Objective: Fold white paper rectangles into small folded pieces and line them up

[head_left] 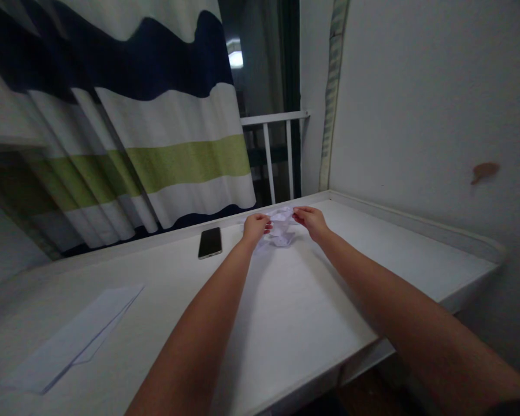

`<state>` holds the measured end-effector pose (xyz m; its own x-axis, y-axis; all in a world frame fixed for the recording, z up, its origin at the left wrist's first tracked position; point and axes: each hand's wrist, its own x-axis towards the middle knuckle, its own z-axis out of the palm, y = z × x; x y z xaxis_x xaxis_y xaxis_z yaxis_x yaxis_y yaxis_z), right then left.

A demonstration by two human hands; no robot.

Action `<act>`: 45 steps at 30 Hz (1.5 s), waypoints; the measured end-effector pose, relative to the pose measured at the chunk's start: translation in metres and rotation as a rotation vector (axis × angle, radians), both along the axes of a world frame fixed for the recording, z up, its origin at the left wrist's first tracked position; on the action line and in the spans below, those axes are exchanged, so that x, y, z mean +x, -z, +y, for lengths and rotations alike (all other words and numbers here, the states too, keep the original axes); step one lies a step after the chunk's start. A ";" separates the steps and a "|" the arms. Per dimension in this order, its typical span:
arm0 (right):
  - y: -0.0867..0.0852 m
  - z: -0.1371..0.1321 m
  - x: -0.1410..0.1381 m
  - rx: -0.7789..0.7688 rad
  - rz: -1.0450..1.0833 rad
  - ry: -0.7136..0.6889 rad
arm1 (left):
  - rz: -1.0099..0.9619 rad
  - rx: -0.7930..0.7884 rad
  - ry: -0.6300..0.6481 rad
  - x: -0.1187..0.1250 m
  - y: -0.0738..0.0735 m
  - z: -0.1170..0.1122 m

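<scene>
Our left forearm (212, 318) and right forearm (381, 294) lie nearest the camera and extend over the white bench (294, 323). We take the dark-screened phone (210, 242), lying flat on the bench, as the reference. To its right we locate the crumpled white sheet (281, 231), between our hands. Our left hand (255, 227), just right of the phone, has its grip closed on the sheet's near-phone side. Our right hand (312, 221), farther right of the phone, has its fingertips pinched on the opposite side. We cannot tell whether the sheet's lower part touches the bench. Left of the phone and closer to us lie folded papers (73, 341). Behind the phone hangs a striped curtain (177, 164); behind it and rightward stands a white railing (268, 156).
</scene>
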<state>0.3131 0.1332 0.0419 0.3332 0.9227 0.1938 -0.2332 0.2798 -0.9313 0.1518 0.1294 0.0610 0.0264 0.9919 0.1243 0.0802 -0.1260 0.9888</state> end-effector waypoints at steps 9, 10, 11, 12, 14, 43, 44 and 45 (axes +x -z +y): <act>0.023 0.025 0.051 -0.115 0.017 0.097 | 0.550 0.216 0.003 0.048 0.016 0.057; 0.026 0.027 0.054 -0.125 0.013 0.104 | 0.578 0.240 0.008 0.051 0.017 0.060; 0.028 0.029 0.056 -0.135 0.009 0.112 | 0.595 0.254 0.015 0.053 0.018 0.062; 0.031 0.030 0.058 -0.144 0.008 0.120 | 0.607 0.258 0.023 0.055 0.019 0.062; 0.034 0.032 0.060 -0.153 0.002 0.128 | 0.629 0.261 0.043 0.058 0.020 0.062; 0.043 0.037 0.065 -0.219 -0.213 0.170 | 0.742 0.295 0.145 0.067 0.021 0.053; 0.043 0.037 0.065 -0.220 -0.213 0.172 | 0.732 0.292 0.143 0.068 0.021 0.053; 0.043 0.036 0.065 -0.220 -0.213 0.173 | 0.722 0.290 0.139 0.068 0.022 0.053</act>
<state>0.3786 0.1696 -0.0013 0.4618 0.8835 0.0786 0.0059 0.0856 -0.9963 0.2196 0.1822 0.0393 0.3204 0.9043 0.2821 0.6544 -0.4266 0.6244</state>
